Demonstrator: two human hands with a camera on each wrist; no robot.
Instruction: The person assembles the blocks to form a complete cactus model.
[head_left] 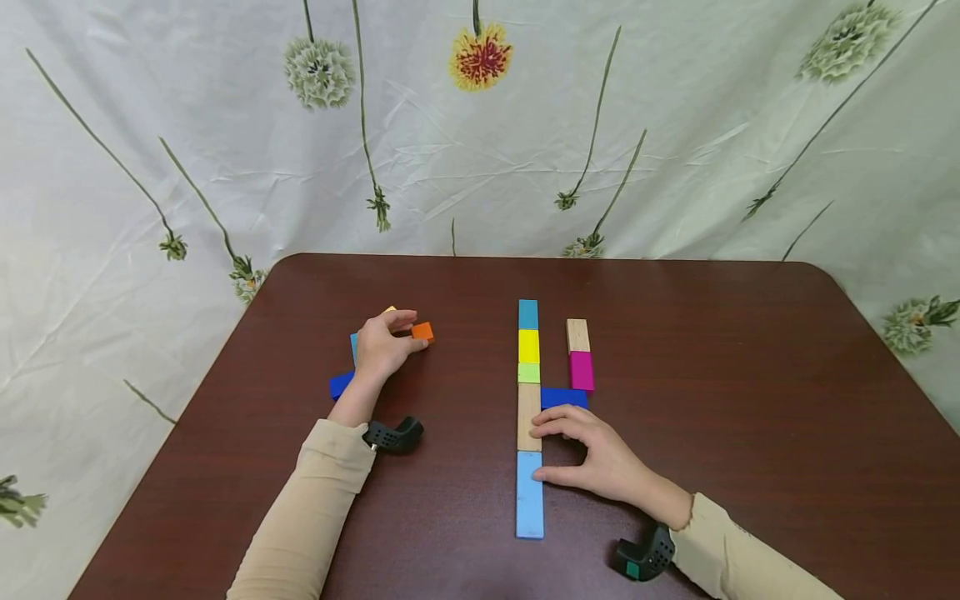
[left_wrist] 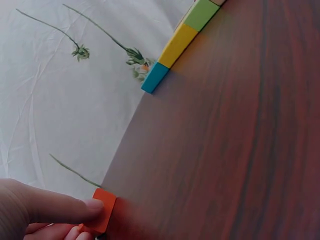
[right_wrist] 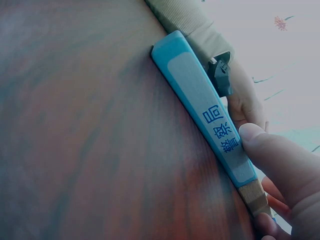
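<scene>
One small orange block sits pinched between the thumb and fingers of the left hand, towards the left of the dark brown wood-grain table; near that hand lies a partly hidden dark blue block; the right hand, its fingers loosely extended, touches a long light-blue block and a plain wooden block, end to end in a straight column; farther along follow a lime-green block, a yellow block and a teal block; behind hangs a pale flower-printed cloth.

Block column on the table, between left blocks and right blocks
</scene>
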